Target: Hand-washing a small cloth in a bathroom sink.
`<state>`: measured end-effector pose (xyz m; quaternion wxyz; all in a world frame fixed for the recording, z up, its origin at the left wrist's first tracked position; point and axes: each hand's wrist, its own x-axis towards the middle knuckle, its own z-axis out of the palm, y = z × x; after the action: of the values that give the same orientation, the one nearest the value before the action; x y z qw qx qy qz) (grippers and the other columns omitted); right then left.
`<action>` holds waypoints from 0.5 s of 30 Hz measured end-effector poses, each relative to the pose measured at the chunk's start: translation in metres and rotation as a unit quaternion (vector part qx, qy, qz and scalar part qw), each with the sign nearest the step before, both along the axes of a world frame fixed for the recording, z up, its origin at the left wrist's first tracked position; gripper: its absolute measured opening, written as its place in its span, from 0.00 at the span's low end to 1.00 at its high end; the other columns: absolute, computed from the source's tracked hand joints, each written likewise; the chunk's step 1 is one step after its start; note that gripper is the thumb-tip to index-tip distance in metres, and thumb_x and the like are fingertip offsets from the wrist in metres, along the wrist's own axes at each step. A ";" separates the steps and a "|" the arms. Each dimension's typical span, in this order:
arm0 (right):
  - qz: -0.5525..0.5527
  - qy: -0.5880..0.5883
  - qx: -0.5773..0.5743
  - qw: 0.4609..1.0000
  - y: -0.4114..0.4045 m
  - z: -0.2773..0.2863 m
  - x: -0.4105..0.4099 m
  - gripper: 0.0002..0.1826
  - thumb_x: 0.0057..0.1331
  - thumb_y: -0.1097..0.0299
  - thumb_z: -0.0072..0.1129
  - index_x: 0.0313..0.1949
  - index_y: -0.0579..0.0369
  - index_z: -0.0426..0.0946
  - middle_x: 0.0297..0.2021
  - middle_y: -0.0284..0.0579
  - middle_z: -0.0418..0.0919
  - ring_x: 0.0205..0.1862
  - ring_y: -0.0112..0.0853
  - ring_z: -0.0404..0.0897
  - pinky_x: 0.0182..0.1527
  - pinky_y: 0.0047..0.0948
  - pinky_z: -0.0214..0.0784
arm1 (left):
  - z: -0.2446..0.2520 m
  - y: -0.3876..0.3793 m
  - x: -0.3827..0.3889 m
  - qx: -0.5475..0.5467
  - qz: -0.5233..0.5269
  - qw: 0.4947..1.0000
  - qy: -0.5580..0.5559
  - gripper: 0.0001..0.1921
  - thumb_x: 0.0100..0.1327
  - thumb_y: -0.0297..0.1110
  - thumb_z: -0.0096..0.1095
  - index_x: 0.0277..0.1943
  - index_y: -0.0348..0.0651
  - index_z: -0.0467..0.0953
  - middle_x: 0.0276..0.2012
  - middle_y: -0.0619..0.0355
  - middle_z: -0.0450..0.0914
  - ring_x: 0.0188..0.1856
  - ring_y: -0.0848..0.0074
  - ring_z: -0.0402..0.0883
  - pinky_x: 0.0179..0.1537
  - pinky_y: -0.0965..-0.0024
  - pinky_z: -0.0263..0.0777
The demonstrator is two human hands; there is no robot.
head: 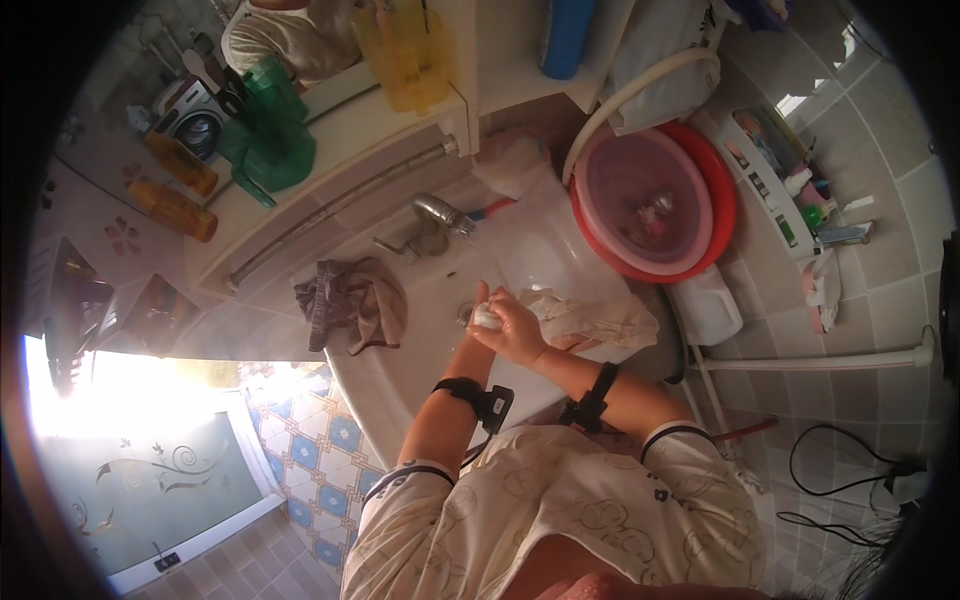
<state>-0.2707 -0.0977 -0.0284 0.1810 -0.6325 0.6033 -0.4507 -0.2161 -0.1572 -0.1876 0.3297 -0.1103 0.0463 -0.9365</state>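
Over a white washbasin (pixel 397 382), my two hands are brought together. My right hand (pixel 517 330) is closed on a small white object (pixel 487 316), perhaps soap or lather. Partly behind it, my left hand (pixel 482 296) touches the same object from the other side; its fingers are mostly hidden. A metal faucet (pixel 442 214) stands just beyond the hands. Wet pale cloth (pixel 600 322) lies at the basin's right side, near a translucent plastic sheet or bag (pixel 540 232). A crumpled brownish-purple cloth (pixel 360 304) rests on the basin's left rim.
A pink basin (pixel 709 225) sits in a red basin (pixel 726 187) at the right, beside a white plastic jug (pixel 705 307). Above the washbasin, a shelf (pixel 337 150) carries a green jug (pixel 277 157) and orange bottles (pixel 180 214). A metal rail (pixel 337 214) runs below it.
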 end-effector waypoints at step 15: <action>-0.230 0.033 0.180 0.956 -0.038 -0.014 -0.078 0.18 0.55 0.54 0.52 0.26 0.59 0.67 0.28 0.52 0.75 0.31 0.50 0.72 0.33 0.43 0.62 | 0.099 0.007 -0.034 0.040 -0.006 0.829 -0.557 0.25 0.63 0.56 0.40 0.50 0.42 0.63 0.44 0.56 0.71 0.45 0.67 0.73 0.46 0.57 0.68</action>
<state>-0.3486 -0.1352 -0.0420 0.1634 -0.4482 0.8090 -0.3435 -0.2497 -0.1504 -0.0885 0.2983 0.4438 -0.1075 -0.8382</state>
